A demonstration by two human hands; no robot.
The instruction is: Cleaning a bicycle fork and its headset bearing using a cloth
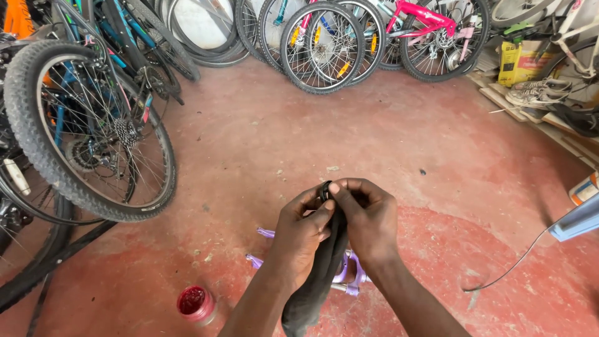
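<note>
Head view. My left hand (304,232) and my right hand (366,216) meet at centre, near me, above the red floor (349,143). Both pinch the top end of a black inner tube (324,265): fingertips closed narrow on the rubber, thumbs touching it. The tube hangs down between my wrists toward the near edge. Beneath my hands, partly hidden, lies a purple bicycle part (349,274) on the floor. Near left: a small red-filled tin (196,304), standing apart from the tube. Left: a knobby-tyred bicycle wheel (87,128) with its sprocket cluster. Far: a row of bicycle wheels (321,43) and a pink frame (424,15). Far right: a pair of worn shoes (538,92) on wooden boards.
</note>
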